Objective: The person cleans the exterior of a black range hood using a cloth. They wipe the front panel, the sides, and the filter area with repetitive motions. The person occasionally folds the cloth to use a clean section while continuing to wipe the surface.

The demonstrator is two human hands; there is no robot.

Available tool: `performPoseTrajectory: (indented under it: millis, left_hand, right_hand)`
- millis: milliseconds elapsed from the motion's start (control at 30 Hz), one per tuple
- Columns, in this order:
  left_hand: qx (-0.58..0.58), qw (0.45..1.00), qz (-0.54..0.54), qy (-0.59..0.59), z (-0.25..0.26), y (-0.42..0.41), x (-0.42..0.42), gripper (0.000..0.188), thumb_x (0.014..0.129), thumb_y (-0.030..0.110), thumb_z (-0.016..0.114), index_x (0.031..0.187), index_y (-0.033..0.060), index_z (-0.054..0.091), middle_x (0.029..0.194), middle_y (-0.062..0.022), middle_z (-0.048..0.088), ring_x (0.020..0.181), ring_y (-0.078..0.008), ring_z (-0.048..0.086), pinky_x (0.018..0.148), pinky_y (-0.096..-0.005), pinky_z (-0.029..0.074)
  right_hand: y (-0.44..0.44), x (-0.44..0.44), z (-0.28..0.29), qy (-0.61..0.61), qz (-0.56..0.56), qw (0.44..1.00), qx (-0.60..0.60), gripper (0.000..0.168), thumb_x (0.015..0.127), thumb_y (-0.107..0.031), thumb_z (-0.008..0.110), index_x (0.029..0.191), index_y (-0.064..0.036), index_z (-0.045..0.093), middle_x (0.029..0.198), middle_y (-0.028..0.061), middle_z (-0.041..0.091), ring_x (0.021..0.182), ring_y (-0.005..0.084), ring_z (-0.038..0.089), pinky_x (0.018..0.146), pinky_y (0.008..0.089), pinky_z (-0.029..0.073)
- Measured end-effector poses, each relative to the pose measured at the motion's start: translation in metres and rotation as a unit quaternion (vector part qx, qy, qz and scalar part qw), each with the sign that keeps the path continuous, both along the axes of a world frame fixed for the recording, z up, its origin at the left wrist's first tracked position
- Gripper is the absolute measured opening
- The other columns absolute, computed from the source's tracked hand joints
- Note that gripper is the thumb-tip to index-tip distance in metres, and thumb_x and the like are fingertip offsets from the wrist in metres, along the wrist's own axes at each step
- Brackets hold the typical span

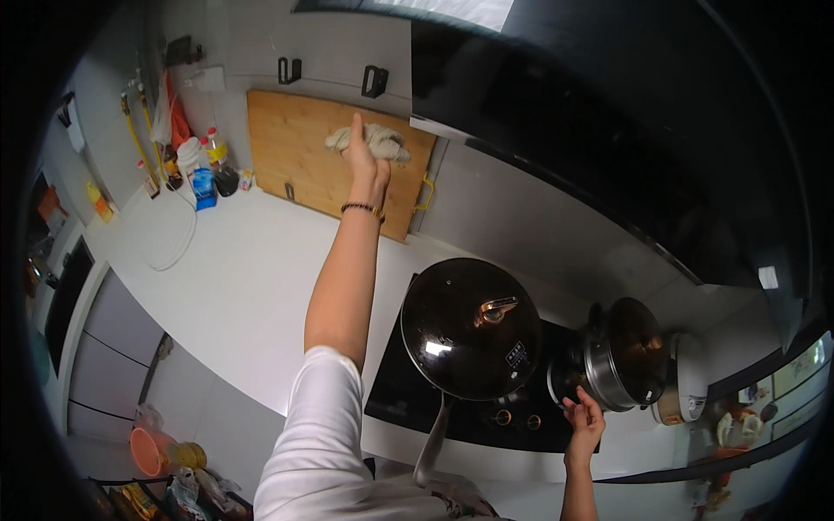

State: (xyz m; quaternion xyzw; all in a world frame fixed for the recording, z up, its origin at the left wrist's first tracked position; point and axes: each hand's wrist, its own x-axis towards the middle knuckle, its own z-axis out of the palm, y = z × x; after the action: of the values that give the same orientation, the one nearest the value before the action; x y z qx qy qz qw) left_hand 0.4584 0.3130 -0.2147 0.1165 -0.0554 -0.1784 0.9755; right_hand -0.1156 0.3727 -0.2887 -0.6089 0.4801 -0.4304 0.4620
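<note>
My left hand (365,163) reaches far forward and presses a crumpled pale cloth (389,142) against a large wooden cutting board (293,146). The board leans upright on the wall behind the counter. A beaded bracelet circles my left wrist. Low on the right, my right hand (585,423) holds nothing, its fingers loosely bent and apart. It is just in front of a lidded steel steamer pot (603,378); whether a fingertip touches it I cannot tell. Between my arms, a long-handled pan with a dark glass lid (462,332) sits on the black cooktop (397,384).
A black range hood (554,150) overhangs the cooktop. Several bottles and a blue packet (203,187) stand in the left corner of the white counter (241,273), near a thin white cable (189,244). A rice cooker (689,384) is beyond the steamer pot. The pan's handle (433,439) points towards me.
</note>
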Motion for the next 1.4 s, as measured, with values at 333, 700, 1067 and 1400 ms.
performPoseTrajectory:
  millis: [333, 700, 1067, 1400]
  left_hand:
    - [0.309, 0.885, -0.093, -0.335, 0.064, 0.154, -0.149, 0.026, 0.096, 0.025, 0.055, 0.112, 0.0041, 0.054, 0.094, -0.0058, 0.062, 0.082, -0.0154, 0.061, 0.073, -0.0308, 0.052]
    - [0.352, 0.435, -0.392, -0.730, 0.108, 0.142, -0.390, 0.046, 0.099, 0.043, 0.044, 0.106, -0.0003, 0.056, 0.090, -0.0094, 0.058, 0.084, -0.0191, 0.056, 0.077, -0.0322, 0.046]
    - [0.334, 0.704, -0.380, -0.498, 0.142, 0.112, -0.400, 0.039, 0.096, 0.026, 0.055, 0.122, -0.0038, 0.053, 0.110, -0.0080, 0.064, 0.102, -0.0160, 0.061, 0.088, -0.0303, 0.050]
    - [0.416, 0.656, -0.376, -0.506, 0.123, 0.082, -0.407, 0.038, 0.099, 0.031, 0.048, 0.124, 0.0022, 0.051, 0.112, -0.0061, 0.063, 0.098, -0.0122, 0.064, 0.080, -0.0286, 0.055]
  right_hand:
    - [-0.013, 0.038, 0.043, -0.143, 0.226, 0.959, -0.090, 0.029, 0.094, -0.003, 0.050, 0.122, 0.005, 0.054, 0.133, 0.0185, 0.053, 0.105, 0.0225, 0.063, 0.086, 0.0287, 0.048]
    - [0.005, 0.066, 0.068, -0.526, 0.513, 0.587, 0.339, 0.098, 0.080, -0.079, 0.036, 0.145, -0.006, 0.031, 0.152, 0.0132, 0.027, 0.140, 0.0288, 0.026, 0.115, 0.0443, 0.020]
    - [-0.036, 0.003, 0.043, -0.525, 0.249, 0.785, 0.217, 0.040, 0.100, -0.029, 0.039, 0.133, -0.009, 0.047, 0.138, 0.0039, 0.047, 0.125, 0.0198, 0.043, 0.104, 0.0379, 0.034]
    - [-0.009, -0.026, 0.081, -0.344, 0.127, 0.914, -0.176, 0.020, 0.092, -0.002, 0.050, 0.112, 0.001, 0.054, 0.122, 0.0131, 0.055, 0.096, 0.0120, 0.055, 0.080, 0.0233, 0.043]
